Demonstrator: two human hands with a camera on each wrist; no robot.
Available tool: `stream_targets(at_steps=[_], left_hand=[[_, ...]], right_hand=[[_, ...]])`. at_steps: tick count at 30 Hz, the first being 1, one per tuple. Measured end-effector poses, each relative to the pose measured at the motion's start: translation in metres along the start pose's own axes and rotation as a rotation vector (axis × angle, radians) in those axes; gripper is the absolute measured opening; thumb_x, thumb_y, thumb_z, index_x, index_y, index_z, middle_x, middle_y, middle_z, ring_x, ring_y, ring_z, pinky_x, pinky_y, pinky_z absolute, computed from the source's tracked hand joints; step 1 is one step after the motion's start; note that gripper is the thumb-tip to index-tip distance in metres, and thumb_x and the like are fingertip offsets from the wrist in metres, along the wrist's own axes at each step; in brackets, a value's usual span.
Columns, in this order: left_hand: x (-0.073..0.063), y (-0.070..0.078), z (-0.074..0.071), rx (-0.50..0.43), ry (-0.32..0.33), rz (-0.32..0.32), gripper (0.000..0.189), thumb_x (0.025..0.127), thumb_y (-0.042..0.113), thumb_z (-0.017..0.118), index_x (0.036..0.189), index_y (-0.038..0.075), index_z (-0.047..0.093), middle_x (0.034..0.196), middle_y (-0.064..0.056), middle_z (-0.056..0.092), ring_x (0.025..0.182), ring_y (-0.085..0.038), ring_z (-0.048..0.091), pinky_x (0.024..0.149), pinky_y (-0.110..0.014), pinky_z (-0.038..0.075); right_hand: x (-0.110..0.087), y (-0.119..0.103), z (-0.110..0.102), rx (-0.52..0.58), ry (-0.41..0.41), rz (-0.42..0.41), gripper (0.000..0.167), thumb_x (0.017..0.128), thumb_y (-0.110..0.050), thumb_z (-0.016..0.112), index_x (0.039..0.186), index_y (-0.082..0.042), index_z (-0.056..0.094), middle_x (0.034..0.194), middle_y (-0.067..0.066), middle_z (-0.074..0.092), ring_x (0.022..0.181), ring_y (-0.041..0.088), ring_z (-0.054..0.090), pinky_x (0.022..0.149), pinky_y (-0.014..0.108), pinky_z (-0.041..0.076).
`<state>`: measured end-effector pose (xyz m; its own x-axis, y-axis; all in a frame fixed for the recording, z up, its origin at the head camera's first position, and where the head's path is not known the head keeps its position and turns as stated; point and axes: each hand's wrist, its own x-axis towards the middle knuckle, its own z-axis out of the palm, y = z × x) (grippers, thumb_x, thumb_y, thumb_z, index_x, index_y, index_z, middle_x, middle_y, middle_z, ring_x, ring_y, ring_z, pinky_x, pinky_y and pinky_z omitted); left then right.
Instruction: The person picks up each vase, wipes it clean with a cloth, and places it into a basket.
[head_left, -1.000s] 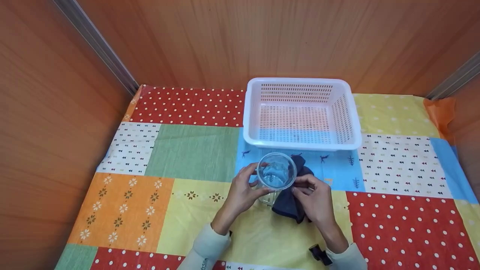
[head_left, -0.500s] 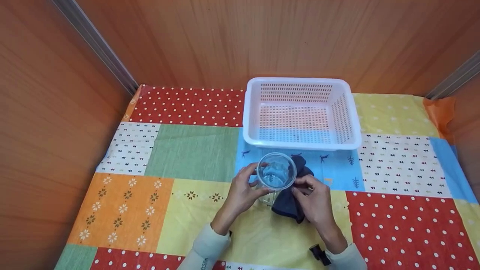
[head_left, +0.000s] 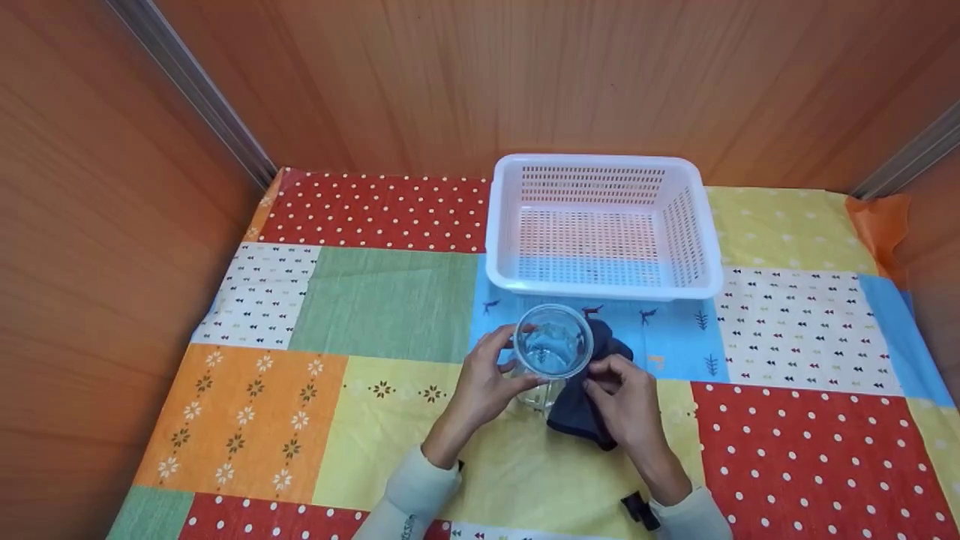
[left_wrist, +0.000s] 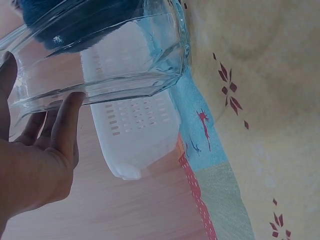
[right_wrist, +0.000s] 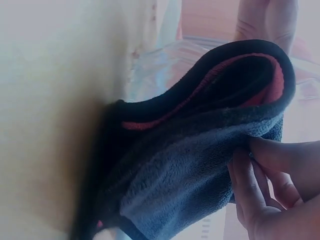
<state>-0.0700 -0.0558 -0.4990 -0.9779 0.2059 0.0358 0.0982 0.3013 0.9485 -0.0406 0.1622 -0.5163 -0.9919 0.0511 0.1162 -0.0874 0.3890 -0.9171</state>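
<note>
Closest to us, two pale sleeves (head_left: pixel 420 480) come in from the bottom edge, with a small black fitting (head_left: pixel 639 510) beside the right cuff. Just beyond, the left hand (head_left: pixel 484 382) curves thumb and fingers partway closed round the left side of a clear glass cup (head_left: pixel 553 341), and we see it has hold of the glass. The right hand (head_left: pixel 628 397) is nearly closed, pinching a dark blue-grey cloth (head_left: pixel 581 409) between thumb and fingertips; from the right wrist we make out its fuzzy face, black border and reddish inner side, folded over into a loop. The cloth hangs along the cup's right side, and through the glass we catch its blue in the left wrist view. The cup's round mouth faces up towards us; we cannot tell whether its base touches the patchwork tablecloth (head_left: pixel 401 300), whose squares carry dots, flowers, little trees and deer. A little farther off, just past the cup, a white plastic basket (head_left: pixel 604 291) with slotted walls sits on the tablecloth. Behind it we find a wood-grain panel (head_left: pixel 562 82), met at the left corner by a grey metal strip (head_left: pixel 199 90).
</note>
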Motion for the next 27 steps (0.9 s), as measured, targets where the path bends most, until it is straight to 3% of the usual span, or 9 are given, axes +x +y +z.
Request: stream_targets(at_steps=[12,21,27], left_hand=[[0.000,0.000,0.000,0.004,-0.002,-0.004,0.066,0.080,0.009,0.093,0.139,0.011,0.065,0.132,-0.019,0.065,0.119,-0.030,0.062,0.093,-0.044,0.062],[0.000,0.001,0.000,-0.014,-0.001,-0.006,0.065,0.080,0.009,0.093,0.138,0.012,0.065,0.130,-0.012,0.065,0.119,-0.029,0.063,0.094,-0.047,0.062],[0.000,0.000,0.000,-0.006,-0.001,0.005,0.065,0.080,0.010,0.094,0.138,0.012,0.065,0.131,-0.017,0.065,0.118,-0.031,0.063,0.093,-0.049,0.062]], right_hand=[[-0.001,0.022,0.005,-0.041,-0.021,0.024,0.020,0.083,0.021,0.075,0.089,0.003,0.069,0.097,0.017,0.071,0.092,0.035,0.077,0.079,0.031,0.064],[-0.001,0.027,0.006,-0.049,-0.036,0.039,0.019,0.083,0.019,0.076,0.089,0.003,0.069,0.098,0.019,0.073,0.095,0.037,0.077,0.081,0.042,0.065],[-0.001,0.028,0.006,-0.072,-0.034,0.055,0.018,0.082,0.019,0.076,0.088,0.003,0.069,0.097,0.020,0.075,0.094,0.037,0.077,0.079,0.037,0.065]])
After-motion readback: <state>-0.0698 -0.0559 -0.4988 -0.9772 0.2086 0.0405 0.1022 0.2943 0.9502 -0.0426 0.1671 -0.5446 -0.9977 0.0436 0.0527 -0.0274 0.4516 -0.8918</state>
